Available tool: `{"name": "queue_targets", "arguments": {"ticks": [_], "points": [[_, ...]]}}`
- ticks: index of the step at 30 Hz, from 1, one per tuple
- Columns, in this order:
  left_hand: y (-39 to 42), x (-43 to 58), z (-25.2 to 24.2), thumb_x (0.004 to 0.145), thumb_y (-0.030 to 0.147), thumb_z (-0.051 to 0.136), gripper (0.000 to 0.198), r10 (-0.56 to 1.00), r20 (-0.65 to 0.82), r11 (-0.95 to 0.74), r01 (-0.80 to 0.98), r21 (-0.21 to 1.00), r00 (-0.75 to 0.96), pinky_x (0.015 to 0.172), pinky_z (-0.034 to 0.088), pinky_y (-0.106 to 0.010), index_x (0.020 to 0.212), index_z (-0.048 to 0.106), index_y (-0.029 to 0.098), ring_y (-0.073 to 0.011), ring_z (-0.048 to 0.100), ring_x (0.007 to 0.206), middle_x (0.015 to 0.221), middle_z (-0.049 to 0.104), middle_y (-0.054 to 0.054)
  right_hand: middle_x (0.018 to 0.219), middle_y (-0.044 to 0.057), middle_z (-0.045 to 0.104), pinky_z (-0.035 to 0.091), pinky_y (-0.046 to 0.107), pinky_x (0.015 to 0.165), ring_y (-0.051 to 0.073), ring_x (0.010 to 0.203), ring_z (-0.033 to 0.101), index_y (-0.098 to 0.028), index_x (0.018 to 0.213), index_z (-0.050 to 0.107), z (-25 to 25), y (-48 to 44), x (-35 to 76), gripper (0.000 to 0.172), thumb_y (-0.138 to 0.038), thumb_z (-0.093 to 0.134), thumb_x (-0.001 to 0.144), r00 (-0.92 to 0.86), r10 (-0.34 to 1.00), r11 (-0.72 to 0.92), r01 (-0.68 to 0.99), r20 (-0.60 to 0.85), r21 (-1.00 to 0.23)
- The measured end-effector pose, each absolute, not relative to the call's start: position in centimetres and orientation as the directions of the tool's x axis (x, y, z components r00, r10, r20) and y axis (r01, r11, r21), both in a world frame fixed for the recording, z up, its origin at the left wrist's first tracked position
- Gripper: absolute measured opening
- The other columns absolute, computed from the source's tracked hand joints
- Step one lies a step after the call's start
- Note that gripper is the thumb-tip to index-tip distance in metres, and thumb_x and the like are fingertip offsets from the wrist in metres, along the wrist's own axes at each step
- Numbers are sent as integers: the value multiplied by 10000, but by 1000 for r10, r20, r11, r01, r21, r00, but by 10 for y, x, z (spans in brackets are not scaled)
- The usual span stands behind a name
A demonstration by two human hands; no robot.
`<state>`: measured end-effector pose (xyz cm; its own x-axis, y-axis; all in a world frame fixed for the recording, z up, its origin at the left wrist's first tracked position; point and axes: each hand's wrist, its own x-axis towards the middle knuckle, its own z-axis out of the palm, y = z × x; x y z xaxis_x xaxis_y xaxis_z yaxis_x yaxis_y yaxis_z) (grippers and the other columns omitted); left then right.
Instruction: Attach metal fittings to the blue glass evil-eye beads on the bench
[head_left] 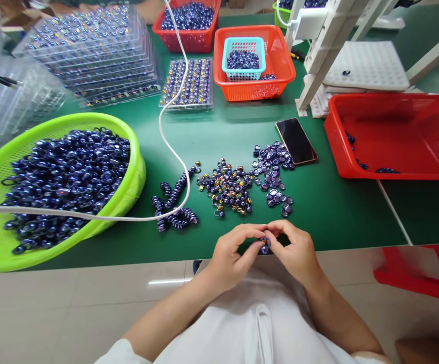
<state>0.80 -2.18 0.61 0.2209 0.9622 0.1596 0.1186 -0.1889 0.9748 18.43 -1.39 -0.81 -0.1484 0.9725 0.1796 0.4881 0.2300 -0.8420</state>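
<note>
My left hand (229, 258) and my right hand (297, 253) meet at the table's front edge, fingertips closed around one small shiny blue ring-shaped piece (265, 245) with a bit of gold on it. Fingers partly cover it. Just beyond lies a loose pile of small blue-and-gold parts (229, 187). To its right are flat dark blue caps (274, 156), spread in a patch with a few nearer to me. Left of the pile, dark blue rings (177, 192) lie nested in short rows.
A lime-green basket (138, 172) heaped with blue rings stands left. A white cable (172, 146) crosses the table. Clear trays (101, 65) are stacked behind. A phone (297, 141), an orange basket (255, 91), a red bin (393, 136) and a metal post (321, 50) stand rightward.
</note>
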Motion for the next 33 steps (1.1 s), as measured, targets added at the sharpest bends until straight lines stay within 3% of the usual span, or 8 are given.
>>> {"name": "queue_targets", "arguments": {"ticks": [5,8,12,18,23,27,33], "points": [[-23,5,4,869,177,671,122,985,-143,149,-61,987,93,820,570,-270,972,735,168,-180,728,896,989,779,-80,849,-2,693,541,255,708,140,751,663,-231,940,644,-14,-21,179,60,-190,631,898,-103,988,146,368,115,-918],[-16,5,-2,813,221,752,101,947,-316,319,-266,910,54,753,558,-219,900,756,170,-130,701,760,851,774,-36,896,3,675,539,269,754,145,812,651,-253,970,654,-15,-22,179,95,-181,631,912,-140,981,170,264,136,-949],[-10,5,-11,731,232,831,166,908,-405,409,-438,800,109,708,543,-185,883,787,183,-96,669,686,753,758,-4,941,5,670,546,270,777,147,861,652,-285,1030,676,-14,-18,177,172,-161,633,918,-169,969,204,151,178,-967],[-10,4,-8,678,249,868,181,903,-421,416,-418,808,84,711,567,-197,837,810,187,-105,689,672,751,785,-21,936,1,695,570,243,752,137,823,667,-270,1014,676,-14,-17,171,124,-212,667,905,-114,986,133,127,118,-983],[-9,4,2,631,235,877,185,910,-415,398,-318,860,18,714,599,-250,798,817,182,-159,731,707,789,803,-46,920,-6,709,586,238,733,134,786,681,-264,979,682,-14,-18,170,83,-245,678,898,-91,989,127,139,116,-982],[-10,4,6,667,236,849,162,937,-350,340,-212,916,-10,726,618,-298,818,820,185,-203,751,751,825,808,-60,917,5,721,602,250,716,144,768,695,-252,961,687,-13,-19,170,68,-277,676,899,-72,992,114,163,103,-980],[-13,2,5,754,188,776,132,978,-210,210,-87,974,7,708,599,-268,877,824,200,-191,744,768,842,805,-57,884,-5,722,603,226,698,131,741,703,-247,950,692,-10,-18,168,54,-268,672,904,-62,996,72,133,65,-988]]}}
